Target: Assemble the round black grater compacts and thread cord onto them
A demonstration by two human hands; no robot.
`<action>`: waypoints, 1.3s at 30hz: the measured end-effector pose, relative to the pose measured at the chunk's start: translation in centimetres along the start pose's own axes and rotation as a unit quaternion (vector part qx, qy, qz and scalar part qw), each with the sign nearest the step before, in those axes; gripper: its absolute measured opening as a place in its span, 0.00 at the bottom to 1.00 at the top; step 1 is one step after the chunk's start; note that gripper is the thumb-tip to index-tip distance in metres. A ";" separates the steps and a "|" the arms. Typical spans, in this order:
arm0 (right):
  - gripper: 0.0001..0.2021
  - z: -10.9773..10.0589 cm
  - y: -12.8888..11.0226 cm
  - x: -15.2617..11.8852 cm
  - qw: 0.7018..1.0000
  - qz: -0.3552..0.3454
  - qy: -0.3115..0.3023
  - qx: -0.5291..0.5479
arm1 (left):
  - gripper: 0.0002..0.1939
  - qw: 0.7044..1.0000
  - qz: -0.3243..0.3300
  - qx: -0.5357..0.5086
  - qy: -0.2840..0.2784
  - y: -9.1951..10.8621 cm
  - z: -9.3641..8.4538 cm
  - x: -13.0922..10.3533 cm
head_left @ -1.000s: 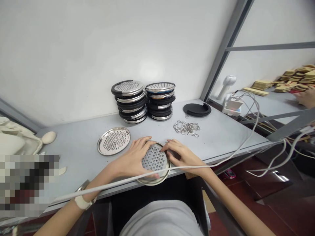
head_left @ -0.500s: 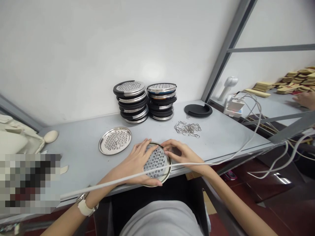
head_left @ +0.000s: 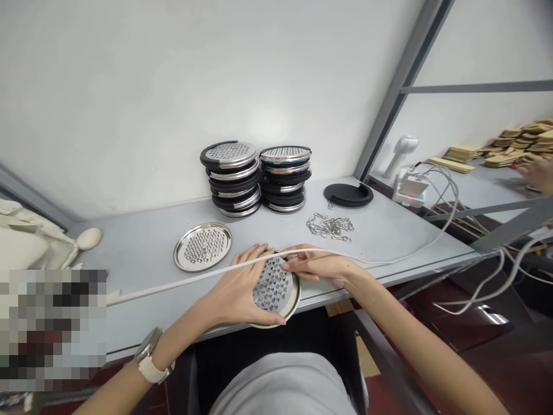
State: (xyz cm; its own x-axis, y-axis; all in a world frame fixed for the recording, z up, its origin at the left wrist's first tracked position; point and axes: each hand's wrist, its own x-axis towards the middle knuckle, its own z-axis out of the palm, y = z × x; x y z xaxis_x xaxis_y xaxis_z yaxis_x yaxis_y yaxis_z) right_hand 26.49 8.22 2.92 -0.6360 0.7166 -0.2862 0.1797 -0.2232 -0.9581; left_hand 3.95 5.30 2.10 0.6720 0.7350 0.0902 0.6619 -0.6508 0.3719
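A round metal grater [head_left: 273, 285] lies at the table's front edge, tilted toward me. My left hand [head_left: 242, 288] grips it by its left side, thumb along the near rim and fingers over the far rim. On its far right rim my right hand [head_left: 313, 262] is closed in a pinch; whatever lies between those fingertips is hidden. To the left a second round grater plate [head_left: 203, 248] rests flat. A heap of small metal clips [head_left: 330, 226] lies beyond my right hand, with a black round holder [head_left: 348, 195] behind it.
Two stacks of graters in black holders, the left stack [head_left: 233, 180] and the right stack [head_left: 285, 178], stand against the wall. A white cable [head_left: 207, 270] crosses in front of my hands. At right are a metal shelf post [head_left: 393, 95] and another person's hand [head_left: 536, 173].
My right hand has turned, its fingers now folded more closely over the grater's far rim. The white cable has swung upward. My left hand keeps its hold.
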 end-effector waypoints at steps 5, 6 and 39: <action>0.18 -0.2 0.7 0.5 0.997 -0.005 -0.015 0.073 | 0.56 1.000 0.003 0.005 -0.004 0.5 -0.2 0.0; 0.18 -0.2 0.7 0.5 0.997 -0.003 -0.015 0.077 | 0.55 1.000 0.005 0.006 -0.001 0.6 -0.2 0.0; 0.17 1.4 3.1 -1.3 0.977 -0.157 0.111 -0.097 | 0.40 0.999 0.049 -0.002 0.005 1.2 -0.7 0.4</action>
State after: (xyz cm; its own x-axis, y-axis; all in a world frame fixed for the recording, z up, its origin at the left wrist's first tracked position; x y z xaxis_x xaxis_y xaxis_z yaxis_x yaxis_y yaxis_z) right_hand 26.79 5.70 0.37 -0.5085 0.8598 0.0472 0.1540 0.1448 -0.9774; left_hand 4.78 5.00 3.22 0.7310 0.6689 0.1350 0.5914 -0.7197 0.3637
